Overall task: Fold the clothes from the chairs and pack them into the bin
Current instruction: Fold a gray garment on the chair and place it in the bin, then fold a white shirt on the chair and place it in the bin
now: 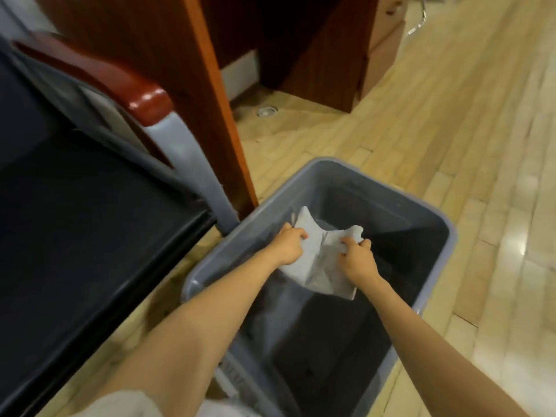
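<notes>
The grey bin [361, 185] stands open from above, its dark bottom apparently part-filled. A chair [75, 236], its armrest post [207, 182] and a wooden desk panel [210, 100] crowd the bin's left rim; bare floor [451, 130] lies open to the right.

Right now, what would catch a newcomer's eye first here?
At centre, the left hand and right hand grip a crumpled light grey garment inside the rim of an open grey bin on the wooden floor. To the left stands a dark-seated chair with a glossy red armrest.
</notes>
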Available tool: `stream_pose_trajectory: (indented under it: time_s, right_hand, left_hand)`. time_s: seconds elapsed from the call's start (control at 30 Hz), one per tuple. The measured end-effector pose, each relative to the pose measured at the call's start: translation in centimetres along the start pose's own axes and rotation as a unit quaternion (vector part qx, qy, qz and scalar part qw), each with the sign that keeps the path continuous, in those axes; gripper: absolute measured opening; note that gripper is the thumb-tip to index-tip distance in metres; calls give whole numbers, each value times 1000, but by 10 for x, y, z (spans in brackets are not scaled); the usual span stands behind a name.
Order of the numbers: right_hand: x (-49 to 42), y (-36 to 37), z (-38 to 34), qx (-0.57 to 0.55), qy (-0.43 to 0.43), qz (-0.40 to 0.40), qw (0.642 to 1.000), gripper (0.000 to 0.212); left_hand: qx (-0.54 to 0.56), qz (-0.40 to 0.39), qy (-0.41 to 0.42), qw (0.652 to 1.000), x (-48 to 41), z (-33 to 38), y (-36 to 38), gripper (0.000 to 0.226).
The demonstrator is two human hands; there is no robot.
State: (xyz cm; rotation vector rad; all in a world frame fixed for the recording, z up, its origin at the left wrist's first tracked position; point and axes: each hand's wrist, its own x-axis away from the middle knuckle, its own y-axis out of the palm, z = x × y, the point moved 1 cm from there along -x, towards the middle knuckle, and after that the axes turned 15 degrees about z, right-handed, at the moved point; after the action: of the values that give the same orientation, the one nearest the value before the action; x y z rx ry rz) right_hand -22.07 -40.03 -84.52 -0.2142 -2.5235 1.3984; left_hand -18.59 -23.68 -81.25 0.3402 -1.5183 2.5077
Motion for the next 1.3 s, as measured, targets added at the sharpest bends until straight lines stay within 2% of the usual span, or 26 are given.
stream_pose_trajectory:
  time_s: [0.13,0.3,0.37,0.43,0.5,0.57,0.67,0.83,0.93,1.1,1.3]
  right_hand:
    - [-29,31,34,46,35,15,998,54]
    - [-60,53,56,65,103,-17,992,55]
    - [-68,63,63,63,130,-23,989,56]
    - [-67,67,66,60,163,-76,982,66]
    - [-65,65,70,78,169,-121,975,73]
    - [-61,61,71,106,158,-133,973,69]
    - [-49,45,56,154,99,-114,976,57]
    - [-15,12,8,219,-38,-81,972,47]
    - [15,-10,-33,222,-142,-43,964,43]
    - [80,-45,-123,157,-292,-5,944,37]
    - [174,-67,-237,90,-455,25,885,33]
  left_hand:
    - [20,1,-6,1000,-52,-2,48,42]
    - [59,34,-15,998,-98,-4,92,36]
    - [27,51,6,998,-106,-3,100,33]
    - [-26,64,13,998,-106,-4,111,47]
    - [-62,15,13,998,-97,-6,115,53]
    - [-95,-33,29,995,-79,-7,115,53]
    - [-105,-76,3,991,-53,-7,107,53]
    - [-130,-54,29,990,2,2,55,47]
    - [-130,-14,17,991,41,-2,3,40]
    - [-110,66,-15,992,131,-33,-88,37]
    - [-181,239,-93,949,261,-94,-178,35]
